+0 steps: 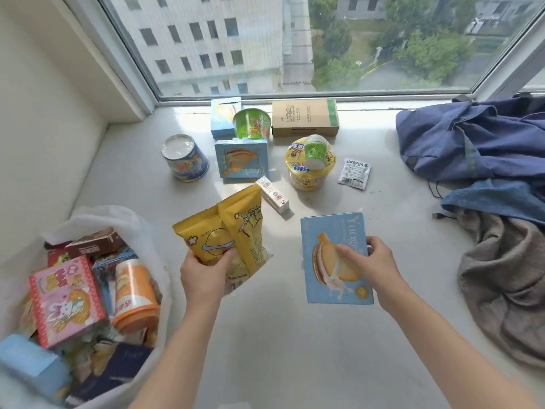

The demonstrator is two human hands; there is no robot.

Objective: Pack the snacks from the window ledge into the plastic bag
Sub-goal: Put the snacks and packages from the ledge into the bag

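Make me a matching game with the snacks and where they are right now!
Things:
1. yellow snack bags
2. big blue biscuit box
3. orange tube
4. brown cardboard box

Places:
A. in the plastic bag
B. by the window
C. in the left hand
D. in the right hand

Pairs: 1-C, 2-D, 3-A, 4-B

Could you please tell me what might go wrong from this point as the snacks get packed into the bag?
1. The left hand pinches two yellow packets by their lower ends; one could slip out on the way.
2. The plastic bag is already heaped, so the blue box in the right hand might slide off.
3. A small green cup lies tilted on the yellow bowl; a nudge could topple it.
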